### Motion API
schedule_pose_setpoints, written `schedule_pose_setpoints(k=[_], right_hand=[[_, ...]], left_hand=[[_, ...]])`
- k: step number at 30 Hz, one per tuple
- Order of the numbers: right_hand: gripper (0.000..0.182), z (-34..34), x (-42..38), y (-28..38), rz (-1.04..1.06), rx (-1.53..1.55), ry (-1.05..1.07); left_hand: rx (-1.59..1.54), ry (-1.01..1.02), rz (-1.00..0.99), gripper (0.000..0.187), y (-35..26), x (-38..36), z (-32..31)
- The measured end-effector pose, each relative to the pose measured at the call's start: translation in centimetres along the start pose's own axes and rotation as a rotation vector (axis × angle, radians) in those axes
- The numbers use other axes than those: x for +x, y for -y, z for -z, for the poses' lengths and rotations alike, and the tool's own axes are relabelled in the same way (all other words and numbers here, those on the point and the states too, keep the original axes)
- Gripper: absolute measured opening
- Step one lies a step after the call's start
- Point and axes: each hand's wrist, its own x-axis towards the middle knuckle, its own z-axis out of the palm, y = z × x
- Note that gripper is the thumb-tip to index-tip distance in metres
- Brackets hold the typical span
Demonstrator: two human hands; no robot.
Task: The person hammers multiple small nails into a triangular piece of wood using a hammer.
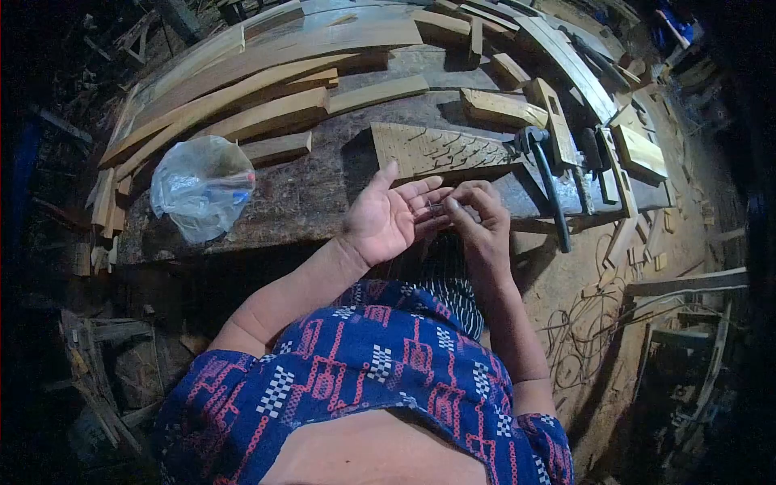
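My left hand (386, 222) is held palm up, fingers stretched out and thumb spread, in front of the bench edge. Against its fingertips, my right hand (482, 217) is closed in a pinch. A thin dark sliver shows between the two hands, too small to name surely. Just beyond them lies a wooden board (404, 153) with many nails sticking up from its face. Pincers (550, 182) with dark handles rest at the board's right end, close to my right hand.
Beams and offcuts (275, 113) lie along the far side of the workbench (283, 190). A clear plastic bag (202, 190) sits at the left edge. Wooden blocks (643, 153) and tools crowd the right end. Cable (574, 335) coils on the floor at right.
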Motion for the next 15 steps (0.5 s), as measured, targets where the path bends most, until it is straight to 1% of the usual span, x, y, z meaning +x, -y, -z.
schedule_pose_setpoints(k=[1,2,3,4,5,7,8,9,10,11,12,14,15], right_hand=[[0.006,0.0,-0.1,-0.1,0.001,-0.003,-0.002],[0.007,-0.1,-0.3,-0.1,-0.136,0.269,-0.009],[0.009,-0.2,-0.5,-0.2,-0.274,0.543,-0.015],[0.009,-0.2,-0.6,-0.2,-0.272,0.54,-0.016],[0.01,-0.3,-0.6,-0.2,-0.29,0.556,-0.024],[0.01,-0.6,-0.8,-0.5,-0.307,0.574,-0.033],[0.009,-0.7,-0.9,-0.9,-0.347,0.631,-0.043],[0.008,-0.9,-1.0,-1.0,-0.386,0.688,-0.053],[0.008,-1.0,-1.1,-0.8,-0.384,0.689,-0.055],[0.009,-1.2,-1.2,-0.4,-0.43,0.791,-0.052],[0.009,-1.4,-1.3,-0.2,-0.474,0.893,-0.048],[0.009,-1.8,-1.5,-0.5,-0.473,0.905,-0.052],[0.01,-2.0,-1.7,-0.6,-0.475,0.916,-0.055]], left_hand=[[0.026,-0.044,-0.032,0.059,0.1,0.0,-0.1],[0.026,-0.041,-0.03,0.059,0.2,0.0,0.3],[0.099,-0.046,-0.038,0.05,0.3,0.0,0.8],[0.173,-0.052,-0.046,0.041,0.4,0.0,1.2],[0.174,-0.049,-0.046,0.041,0.4,-0.2,1.4],[0.313,-0.094,-0.044,0.027,0.5,-0.9,0.8],[0.338,-0.177,-0.066,0.023,0.9,-1.1,0.1],[0.34,-0.176,-0.065,0.023,1.2,-1.1,0.0],[0.37,-0.157,-0.108,0.021,1.4,-1.1,0.0],[0.4,-0.139,-0.151,0.019,1.5,-1.1,-0.1],[0.402,-0.138,-0.151,0.019,1.6,-1.0,-0.1],[0.469,-0.182,-0.215,0.014,1.7,-0.9,0.0],[0.472,-0.179,-0.213,0.014,1.8,-0.8,0.1]])
